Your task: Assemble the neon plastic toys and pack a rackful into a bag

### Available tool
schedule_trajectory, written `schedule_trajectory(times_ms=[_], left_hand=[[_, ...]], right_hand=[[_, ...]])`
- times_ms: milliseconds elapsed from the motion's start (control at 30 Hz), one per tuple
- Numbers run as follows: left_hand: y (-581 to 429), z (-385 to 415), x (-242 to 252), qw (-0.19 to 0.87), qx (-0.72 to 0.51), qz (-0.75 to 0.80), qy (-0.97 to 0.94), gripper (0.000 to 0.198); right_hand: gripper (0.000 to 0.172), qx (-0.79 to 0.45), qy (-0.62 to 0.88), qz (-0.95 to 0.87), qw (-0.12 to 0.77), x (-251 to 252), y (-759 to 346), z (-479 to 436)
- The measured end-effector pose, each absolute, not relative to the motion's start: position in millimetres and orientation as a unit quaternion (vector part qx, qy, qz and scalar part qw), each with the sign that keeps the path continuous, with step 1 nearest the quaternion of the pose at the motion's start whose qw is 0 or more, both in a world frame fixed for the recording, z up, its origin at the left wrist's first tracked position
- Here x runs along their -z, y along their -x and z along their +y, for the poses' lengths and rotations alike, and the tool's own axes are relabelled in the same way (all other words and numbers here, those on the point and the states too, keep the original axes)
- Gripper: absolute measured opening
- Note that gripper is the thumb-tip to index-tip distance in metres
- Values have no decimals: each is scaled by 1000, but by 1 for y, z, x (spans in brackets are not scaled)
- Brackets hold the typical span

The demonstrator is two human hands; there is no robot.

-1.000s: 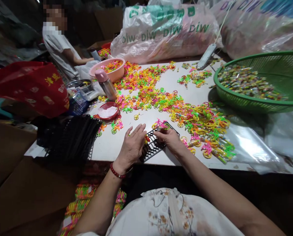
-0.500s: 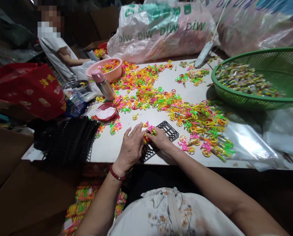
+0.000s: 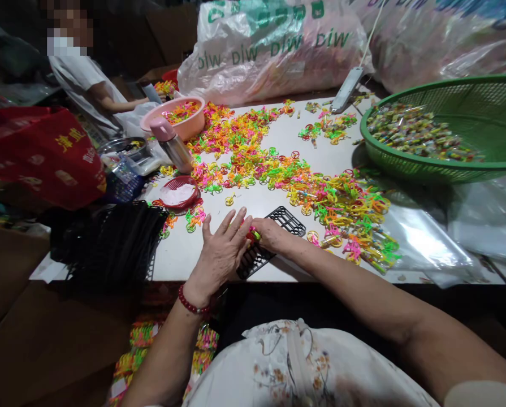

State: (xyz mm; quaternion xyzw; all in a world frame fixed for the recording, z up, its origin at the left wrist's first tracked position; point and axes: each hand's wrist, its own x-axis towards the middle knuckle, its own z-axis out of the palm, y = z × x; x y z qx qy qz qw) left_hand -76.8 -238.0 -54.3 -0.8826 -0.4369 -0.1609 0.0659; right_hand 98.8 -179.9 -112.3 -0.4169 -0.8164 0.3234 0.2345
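A black plastic grid tray (image 3: 287, 220) lies near the front edge of the white table (image 3: 180, 251). My left hand (image 3: 221, 251) rests flat on its left end, fingers spread. My right hand (image 3: 268, 233) is closed in a pinch on small coloured toy bicycles (image 3: 253, 233) at the tray's middle, just beside my left fingertips. A broad heap of bright plastic toy bicycles (image 3: 341, 203) in pink, green, yellow and orange spreads across the table behind and to the right of the tray.
A green basket (image 3: 439, 169) of small wrapped pieces stands at the right. A pink bowl (image 3: 180, 116), a pink-capped bottle (image 3: 172, 144) and a red dish (image 3: 178, 195) sit left. Black trays (image 3: 112, 240) are stacked at the left edge. Another person (image 3: 83, 85) sits far left.
My right hand has drawn back from the tray's far end to its middle with toy bicycles pinched in it, closing on my left fingertips. The left hand has stayed on the tray.
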Motion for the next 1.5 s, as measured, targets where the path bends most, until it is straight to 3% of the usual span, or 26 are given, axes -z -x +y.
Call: schedule_trajectory(times_ms=[233,400,600,733,833,1033,1333,1500], left_hand=[[75,-234,59,71,170,-421,888,49],[79,-234,59,58,177,-410,893,52],[76,-232,54,73,166,-411,894,45],[72,-229,53,55,169,-390,904,34],[72,-229,52,44,162,-382,909,30],[72,-231,51,39,155,-386,909,34],[74,-231,51,25,163,-381,910,41],[74,-230,50,16,166,-385,908,42]], right_hand=[[22,-289,437,-822,224,107,-103,-190],[28,-172,473,-810,300,85,-186,-229],[16,-25,541,-832,123,83,-256,-271],[18,-27,552,-829,87,83,-244,-274],[18,-58,557,-818,133,83,-228,-267],[12,-250,514,-771,280,93,-175,-234],[16,-362,471,-724,350,101,-127,-210],[20,-523,491,-524,459,100,-127,-213]])
